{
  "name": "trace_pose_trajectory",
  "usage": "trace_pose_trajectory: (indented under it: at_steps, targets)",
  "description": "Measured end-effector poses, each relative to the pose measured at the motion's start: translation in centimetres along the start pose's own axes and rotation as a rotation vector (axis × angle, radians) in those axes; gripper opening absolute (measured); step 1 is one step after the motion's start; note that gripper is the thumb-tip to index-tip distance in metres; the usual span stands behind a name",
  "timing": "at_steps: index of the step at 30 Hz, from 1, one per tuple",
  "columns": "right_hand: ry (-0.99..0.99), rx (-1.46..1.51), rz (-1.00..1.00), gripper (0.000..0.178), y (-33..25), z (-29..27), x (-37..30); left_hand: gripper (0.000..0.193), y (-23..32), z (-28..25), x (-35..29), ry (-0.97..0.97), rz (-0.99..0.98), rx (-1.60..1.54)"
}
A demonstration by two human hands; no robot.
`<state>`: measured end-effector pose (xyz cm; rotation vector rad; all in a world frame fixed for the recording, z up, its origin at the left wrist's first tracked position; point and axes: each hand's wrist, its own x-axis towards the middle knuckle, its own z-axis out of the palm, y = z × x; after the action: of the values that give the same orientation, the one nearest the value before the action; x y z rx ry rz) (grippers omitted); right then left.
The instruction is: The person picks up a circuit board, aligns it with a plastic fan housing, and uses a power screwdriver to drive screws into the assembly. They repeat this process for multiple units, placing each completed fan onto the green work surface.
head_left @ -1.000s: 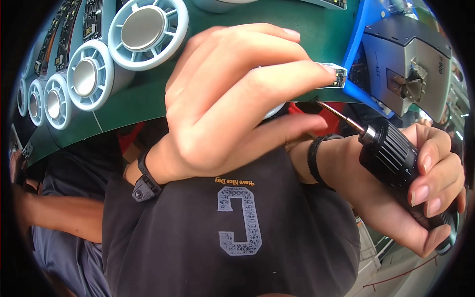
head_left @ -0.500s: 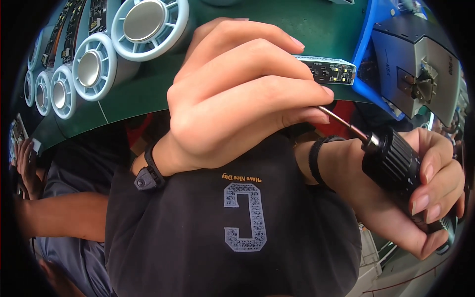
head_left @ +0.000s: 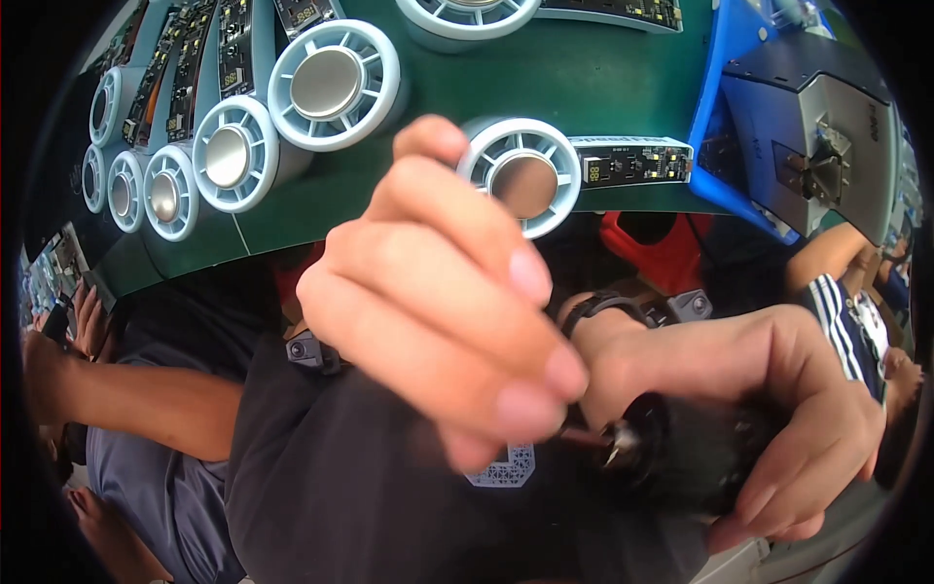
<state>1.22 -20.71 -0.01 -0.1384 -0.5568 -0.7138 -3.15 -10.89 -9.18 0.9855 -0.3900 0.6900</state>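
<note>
My right hand [head_left: 817, 419] is wrapped round a black electric screwdriver [head_left: 700, 453], whose thin metal bit points left. My left hand [head_left: 438, 302], smeared by motion, has its fingertips pinched together close to the bit's tip; what lies between them is hidden. Just behind my left fingers, on the green table, sits a light-blue handheld fan part [head_left: 569, 185] with a round spoked head and silver centre. Its handle runs to the right and carries a black circuit board [head_left: 637, 165]. Both hands hang in front of my dark shirt, off the table's near edge.
Several like fan parts [head_left: 229, 156] stand in a row along the left of the green table [head_left: 603, 88], and another [head_left: 467, 15] lies at the far edge. A blue tray [head_left: 715, 107] and a grey machine [head_left: 827, 127] are at right. Other people's arms [head_left: 156, 404] show at left.
Both hands have come down toward my shirt, the screwdriver moving left and turning lower. The fan part behind my left hand has come into view.
</note>
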Motion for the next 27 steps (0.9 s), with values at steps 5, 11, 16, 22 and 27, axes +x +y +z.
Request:
trace_pose_trajectory:
  at_steps: [5, 11, 16, 22, 27]
  targets:
    - [0.026, 0.003, 0.032, 0.018, -0.7, 1.2, -0.5, 0.009, 1.8, 0.1, 0.3, -0.117, -0.092, -0.375]
    - [0.061, -0.143, 0.195, 0.019, -2.5, 1.4, -0.5, 0.008, 2.6, 1.5, 0.1, 0.063, -0.198, -0.544]
    - [0.09, -0.244, 0.33, 0.019, -4.5, 0.0, 0.3, 0.008, 2.7, 1.2, 0.1, 0.042, -0.177, -0.587]
    - [0.017, -0.38, 0.44, 0.018, -4.9, 0.4, 0.1, 0.009, 3.3, 1.2, 0.5, 0.067, -0.189, -0.462]
    - [0.021, -0.381, 0.291, 0.006, -5.5, 1.3, 1.2, 0.02, 1.0, 1.3, 1.4, -0.171, -0.181, -0.362]
